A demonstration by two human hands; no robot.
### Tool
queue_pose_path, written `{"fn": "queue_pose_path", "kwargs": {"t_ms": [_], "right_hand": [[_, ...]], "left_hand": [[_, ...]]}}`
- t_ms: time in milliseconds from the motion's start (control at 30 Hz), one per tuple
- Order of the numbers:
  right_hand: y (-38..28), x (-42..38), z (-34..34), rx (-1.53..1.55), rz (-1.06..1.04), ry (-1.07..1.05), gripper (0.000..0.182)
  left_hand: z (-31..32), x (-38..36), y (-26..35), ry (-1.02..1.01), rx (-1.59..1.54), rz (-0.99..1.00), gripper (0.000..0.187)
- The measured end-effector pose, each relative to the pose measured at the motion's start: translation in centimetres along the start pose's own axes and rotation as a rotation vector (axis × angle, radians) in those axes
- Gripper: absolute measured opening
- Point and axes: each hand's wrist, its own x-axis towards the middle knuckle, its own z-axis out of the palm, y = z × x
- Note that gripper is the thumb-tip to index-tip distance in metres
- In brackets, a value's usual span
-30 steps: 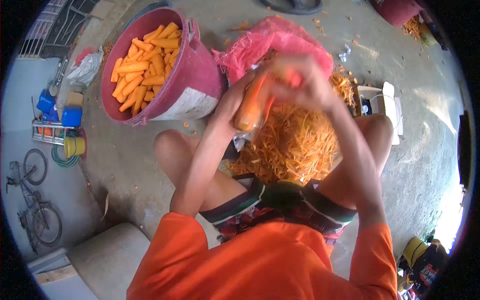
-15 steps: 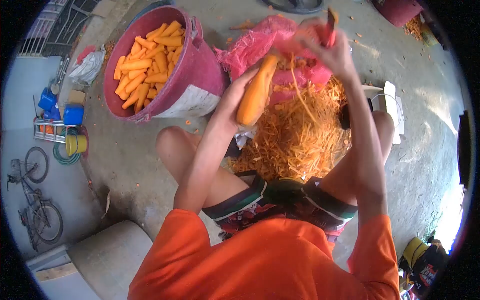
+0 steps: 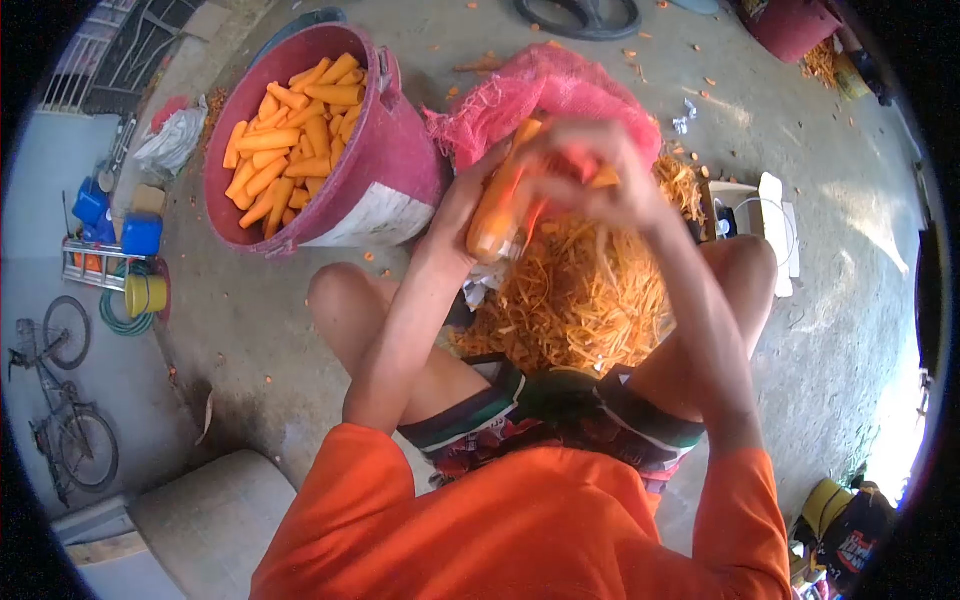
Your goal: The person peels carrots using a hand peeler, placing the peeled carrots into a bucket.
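Note:
My left hand (image 3: 460,212) is closed around a peeled-looking orange carrot (image 3: 490,225), held at a slant in front of me. Close against that carrot is my right hand (image 3: 625,180), blurred by motion, its fingers wrapped round a red-handled peeler (image 3: 578,160). The peeler's blade is smeared and partly hidden. Below both hands, between my bent legs, spreads a heap of carrot peelings (image 3: 590,300). Just beyond my hands lies a pink mesh sack (image 3: 545,85), its contents mostly out of sight.
To the left stands a large maroon tub (image 3: 405,175) filled with peeled carrots (image 3: 290,140). A white open box (image 3: 772,225) sits beyond my right knee. Carrot scraps litter the concrete floor (image 3: 270,330). A bicycle (image 3: 70,390) and a blue container (image 3: 142,235) are farther left.
My right hand has come down and left with the peeler, from raised beyond the sack to against the carrot. My left hand still grips the carrot in nearly the same spot.

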Motion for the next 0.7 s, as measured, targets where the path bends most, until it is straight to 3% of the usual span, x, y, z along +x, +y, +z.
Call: {"fn": "queue_pose_path", "kwargs": {"t_ms": [67, 100, 133, 167, 233, 300, 333, 400, 467, 533, 567, 600, 667, 700], "right_hand": [[2.8, -0.6, -0.8, -0.046, 0.018, 0.072, 0.018], [5.3, -0.6, -2.6, 0.003, 0.166, 0.158, 0.022], [5.2, 0.2, -3.5, 0.053, 0.316, 0.244, 0.026], [4.7, 0.2, -3.4, 0.048, 0.31, 0.241, 0.026], [2.0, -0.5, -1.9, 0.492, 0.396, 0.164, 0.031], [-1.6, -0.8, 0.8, 0.23, 0.07, -0.033, 0.027], [-3.6, -0.2, 0.4, 0.17, 0.177, -0.299, 0.024], [-0.9, -0.8, 1.4, 0.141, 0.058, -0.019, 0.023], [2.5, -0.6, -0.6, 0.045, 0.145, 0.084, 0.024], [3.9, -0.3, -2.3, 0.187, 0.381, 0.231, 0.023], [3.4, 0.1, -1.2, 0.189, 0.262, 0.284, 0.022], [2.5, -0.2, -0.4, 0.19, 0.257, 0.274, 0.022], [-2.0, -0.3, 1.0, 0.158, 0.133, 0.079, 0.022], [-2.4, 0.0, 1.4, 0.162, 0.13, 0.079, 0.022]], "left_hand": [[-1.9, -0.6, 0.0, -0.129, 0.066, -0.091, 0.041], [-1.4, -1.2, 0.4, -0.165, 0.066, -0.111, 0.039], [-1.0, -1.2, 0.2, -0.17, 0.065, -0.111, 0.039], [-0.5, -0.9, -0.1, -0.092, 0.099, -0.072, 0.039], [-0.1, -0.5, 0.0, -0.019, 0.114, -0.036, 0.041], [0.1, 0.5, -0.1, -0.038, 0.161, 0.026, 0.04], [0.2, 0.6, -0.1, -0.052, 0.212, 0.08, 0.04], [-0.4, -0.4, 0.0, -0.003, 0.282, 0.035, 0.04], [0.5, -1.8, 0.2, 0.067, 0.205, -0.036, 0.038], [-0.8, -0.5, -0.1, 0.011, 0.118, 0.001, 0.038], [-1.9, 0.2, 0.2, -0.167, 0.015, -0.069, 0.037], [-3.0, 0.6, 0.1, -0.338, -0.094, -0.136, 0.037], [-0.2, -0.4, 0.6, -0.283, -0.075, -0.057, 0.038], [0.8, -0.8, 0.8, -0.225, -0.056, 0.011, 0.04]]}}
